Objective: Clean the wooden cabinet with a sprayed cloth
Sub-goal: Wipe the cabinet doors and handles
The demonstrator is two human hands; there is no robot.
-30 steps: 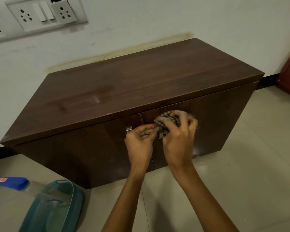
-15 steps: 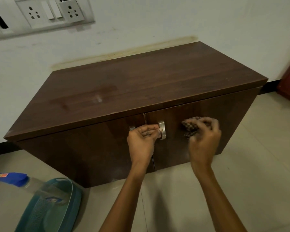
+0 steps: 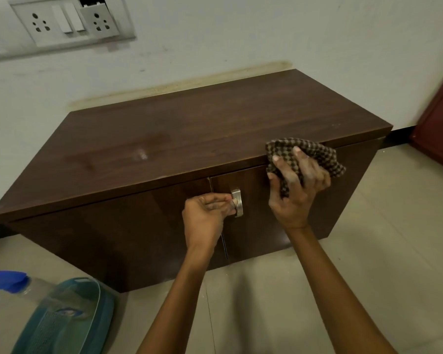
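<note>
A low dark wooden cabinet (image 3: 184, 139) with two doors stands against the white wall. My left hand (image 3: 207, 215) has its fingers curled around the metal handle (image 3: 237, 201) of the right door. My right hand (image 3: 296, 185) grips a checked brown cloth (image 3: 315, 155) and holds it against the front top edge of the cabinet, above the right door. A pale smear shows on the cabinet top near its middle.
A spray bottle with a blue cap (image 3: 5, 281) lies on the tiled floor at the lower left, beside a teal mat or bag (image 3: 64, 320). A switch and socket panel (image 3: 69, 20) is on the wall. A reddish door (image 3: 440, 123) stands at the right.
My right hand has carried the cloth from the door handles to the right and up to the cabinet's top front edge. My left hand has stayed at the handle.
</note>
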